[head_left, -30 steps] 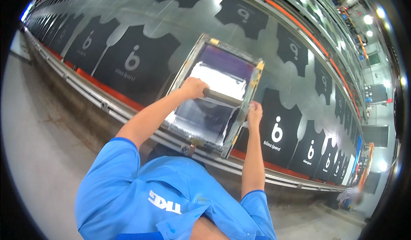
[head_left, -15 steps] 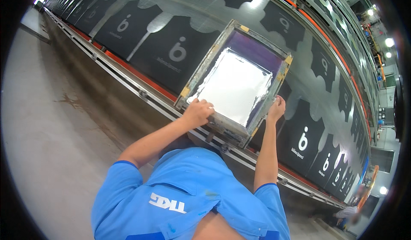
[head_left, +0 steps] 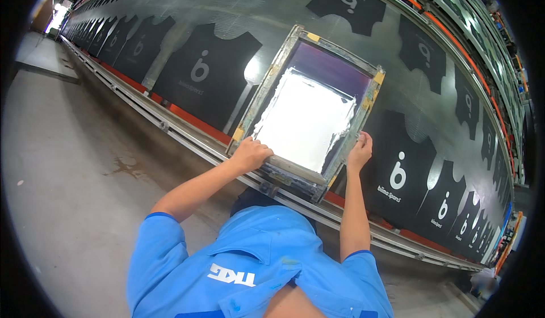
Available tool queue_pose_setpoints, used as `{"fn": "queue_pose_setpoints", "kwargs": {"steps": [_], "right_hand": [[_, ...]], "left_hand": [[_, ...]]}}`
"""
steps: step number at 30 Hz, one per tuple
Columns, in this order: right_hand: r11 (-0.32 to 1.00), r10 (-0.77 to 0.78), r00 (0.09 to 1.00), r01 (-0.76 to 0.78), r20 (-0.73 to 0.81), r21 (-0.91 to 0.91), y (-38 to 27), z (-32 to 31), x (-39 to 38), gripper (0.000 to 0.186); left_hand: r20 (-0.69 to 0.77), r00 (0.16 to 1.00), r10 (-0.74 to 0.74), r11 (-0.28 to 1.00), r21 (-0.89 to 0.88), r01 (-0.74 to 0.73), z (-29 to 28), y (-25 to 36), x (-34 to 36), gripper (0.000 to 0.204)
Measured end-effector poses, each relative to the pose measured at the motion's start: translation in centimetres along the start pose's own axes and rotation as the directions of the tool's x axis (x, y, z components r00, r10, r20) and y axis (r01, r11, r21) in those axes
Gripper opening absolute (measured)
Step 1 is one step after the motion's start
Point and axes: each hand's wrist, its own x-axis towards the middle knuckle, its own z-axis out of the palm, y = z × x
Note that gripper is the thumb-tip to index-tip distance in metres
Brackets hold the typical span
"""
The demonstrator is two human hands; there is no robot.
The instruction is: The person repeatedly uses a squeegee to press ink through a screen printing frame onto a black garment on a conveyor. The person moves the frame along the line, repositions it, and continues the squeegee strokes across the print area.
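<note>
A screen printing frame (head_left: 262, 91) is tilted in front of me over the long table. Thick white ink (head_left: 304, 119) covers much of its purple mesh (head_left: 326, 62). A grey squeegee (head_left: 298, 168) lies across its near end. Closed around the frame's near left corner, beside the squeegee's end, is my left hand (head_left: 251, 154); whether its fingers also touch the squeegee I cannot tell. My right hand (head_left: 359, 152) pinches the frame's right side. Under the frame, the table is hidden. A black shirt panel (head_left: 392, 142) with a white print lies to the right; a panel (head_left: 218, 91) with a faint grey print lies left.
Rows of black panels continue along the grey table (head_left: 284, 11) both ways. A metal rail (head_left: 164, 126) and a red strip (head_left: 193, 122) edge its near side. Grey floor (head_left: 74, 216) stretches to the left. Another person (head_left: 483, 281) is blurred at the far right.
I have moved left along the table, carrying the frame with me. The panels and the floor stain have shifted right in view. Both hands keep their hold.
</note>
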Motion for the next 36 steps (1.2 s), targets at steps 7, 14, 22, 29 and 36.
{"fn": "queue_pose_setpoints", "kwargs": {"steps": [7, 14, 22, 29, 36], "right_hand": [[0.998, -0.004, 0.999, 0.001, -0.043, -0.064, -0.2, -0.8, 1.7, 0.026], [0.876, -0.125, 0.972, 0.202, 0.198, -0.438, -0.8, -4.6, 2.8, 0.031], [0.592, -0.599, 0.685, 0.728, 0.415, -0.346, -12.6, -0.2, 16.0, 0.059], [0.754, -0.119, 0.709, 0.52, 0.695, -0.401, -12.4, 5.2, 20.2, 0.051], [0.771, -0.142, 0.725, 0.508, 0.674, -0.384, -9.6, 4.0, 14.6, 0.041]], "left_hand": [[-0.27, 0.961, -0.053, 0.984, -0.178, 0.004, -1.7, -0.9, 6.5, 0.018], [-0.021, 0.997, -0.075, 0.997, -0.032, 0.075, -6.4, -6.8, 24.5, 0.023], [0.268, 0.958, -0.098, 0.995, 0.002, 0.101, -8.1, -10.9, 34.3, 0.053], [0.192, 0.977, -0.088, 0.996, 0.003, 0.089, -6.6, -11.7, 35.0, 0.049], [0.192, 0.979, -0.075, 0.997, -0.003, 0.077, -5.3, -9.7, 29.6, 0.03]]}}
